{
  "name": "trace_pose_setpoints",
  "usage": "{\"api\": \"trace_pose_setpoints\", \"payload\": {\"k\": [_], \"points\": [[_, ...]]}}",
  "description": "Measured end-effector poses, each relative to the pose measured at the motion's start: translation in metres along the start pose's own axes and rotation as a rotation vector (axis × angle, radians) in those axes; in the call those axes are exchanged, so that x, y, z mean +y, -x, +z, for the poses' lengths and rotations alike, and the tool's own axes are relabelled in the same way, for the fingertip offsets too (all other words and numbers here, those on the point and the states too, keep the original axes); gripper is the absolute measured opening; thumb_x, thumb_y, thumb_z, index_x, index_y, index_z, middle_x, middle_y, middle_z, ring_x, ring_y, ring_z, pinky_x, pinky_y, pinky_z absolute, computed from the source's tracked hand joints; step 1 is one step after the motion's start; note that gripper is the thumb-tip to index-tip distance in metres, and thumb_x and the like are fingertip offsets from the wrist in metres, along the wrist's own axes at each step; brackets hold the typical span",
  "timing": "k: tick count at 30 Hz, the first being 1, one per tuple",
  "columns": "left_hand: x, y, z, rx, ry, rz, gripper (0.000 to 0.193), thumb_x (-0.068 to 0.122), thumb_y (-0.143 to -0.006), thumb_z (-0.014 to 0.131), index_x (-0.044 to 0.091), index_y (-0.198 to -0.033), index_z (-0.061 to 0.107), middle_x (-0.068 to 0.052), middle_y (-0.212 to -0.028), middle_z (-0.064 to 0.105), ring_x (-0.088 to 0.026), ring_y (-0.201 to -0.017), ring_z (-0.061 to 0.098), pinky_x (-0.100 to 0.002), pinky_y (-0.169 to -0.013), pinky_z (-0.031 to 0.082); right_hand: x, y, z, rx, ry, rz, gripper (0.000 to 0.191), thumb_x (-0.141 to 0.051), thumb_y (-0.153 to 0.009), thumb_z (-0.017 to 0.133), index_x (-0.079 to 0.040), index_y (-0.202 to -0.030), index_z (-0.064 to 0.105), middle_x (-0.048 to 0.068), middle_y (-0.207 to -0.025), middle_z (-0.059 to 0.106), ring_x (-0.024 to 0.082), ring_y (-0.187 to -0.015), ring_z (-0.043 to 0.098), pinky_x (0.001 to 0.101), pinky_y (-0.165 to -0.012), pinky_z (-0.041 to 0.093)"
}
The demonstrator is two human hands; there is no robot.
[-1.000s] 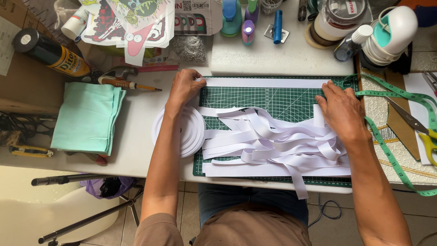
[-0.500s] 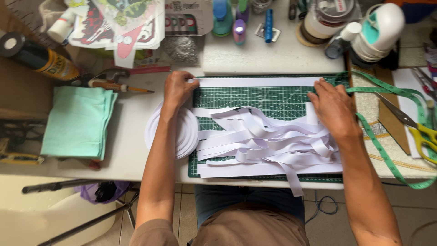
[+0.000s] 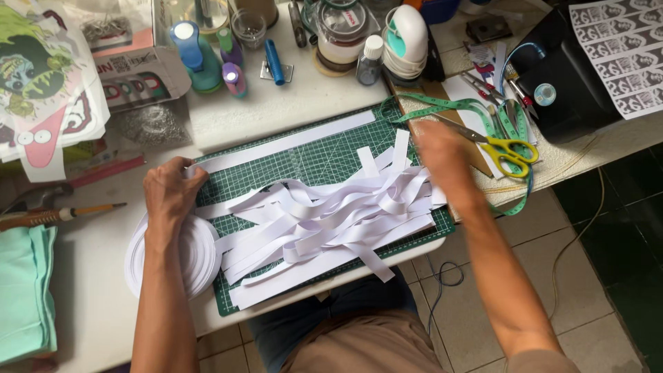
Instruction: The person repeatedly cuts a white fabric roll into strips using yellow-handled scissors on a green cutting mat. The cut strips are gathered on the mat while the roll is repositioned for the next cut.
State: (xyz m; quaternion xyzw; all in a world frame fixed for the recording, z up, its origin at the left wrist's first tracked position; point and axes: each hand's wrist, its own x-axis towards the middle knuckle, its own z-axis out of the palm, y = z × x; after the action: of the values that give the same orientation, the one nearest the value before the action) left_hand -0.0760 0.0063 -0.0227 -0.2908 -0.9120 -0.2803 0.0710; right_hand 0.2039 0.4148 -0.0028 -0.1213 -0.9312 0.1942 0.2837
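White paper strips lie in a loose, tangled heap across the middle of the green mat, some curling over each other and a few hanging past the mat's near edge at 6 o'clock. The left hand sits at 9 o'clock of the heap, fingers curled down on the strip ends at the mat's edge, its wrist over a coil of wound white strip on the table. The right hand is at 3 o'clock of the heap, blurred with motion; whether it is open or closed on anything I cannot tell. It is just beside the yellow-handled scissors and the green tape measure, so a quick sweep could likely catch the blades or drag the tape into the strips. The overhanging strips could slide off toward the floor if the heap is pushed, and the coil may spring loose if the left wrist lifts. Along the table's far edge at 12 o'clock stand a glass jar with a pale filling, a small clear cup that looks empty, and a small bottle with a white cap; a box at 10 o'clock holds wire clips.
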Motion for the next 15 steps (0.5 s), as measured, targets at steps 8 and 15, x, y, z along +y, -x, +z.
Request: {"api": "trace_pose_setpoints", "payload": {"k": [8,15], "points": [[0.029,0.049,-0.008,-0.045,0.311,-0.001,0.014,0.015,-0.088,0.075,0.003,-0.096,0.074,-0.007,-0.058,0.061,-0.014,-0.05,0.056,-0.032,-0.047,0.043,0.053,0.071,-0.086,-0.241,0.574,0.312,0.057,-0.006,-0.093,0.067,-0.01,-0.15,0.061,0.024,-0.119,0.066,0.044,-0.107,0.061,0.0529,-0.093,0.051],[0.066,0.101,-0.037,-0.121,0.791,-0.086,0.013,0.01,-0.089,0.077,0.0,-0.098,0.073,-0.001,-0.069,0.062,-0.006,-0.061,0.048,-0.025,-0.052,0.039,0.082,0.087,-0.053,-0.258,0.347,0.317,0.044,-0.009,-0.102,0.07,-0.002,-0.144,0.059,0.024,-0.103,0.069,0.036,-0.084,0.068,0.043,-0.078,0.055]]}}
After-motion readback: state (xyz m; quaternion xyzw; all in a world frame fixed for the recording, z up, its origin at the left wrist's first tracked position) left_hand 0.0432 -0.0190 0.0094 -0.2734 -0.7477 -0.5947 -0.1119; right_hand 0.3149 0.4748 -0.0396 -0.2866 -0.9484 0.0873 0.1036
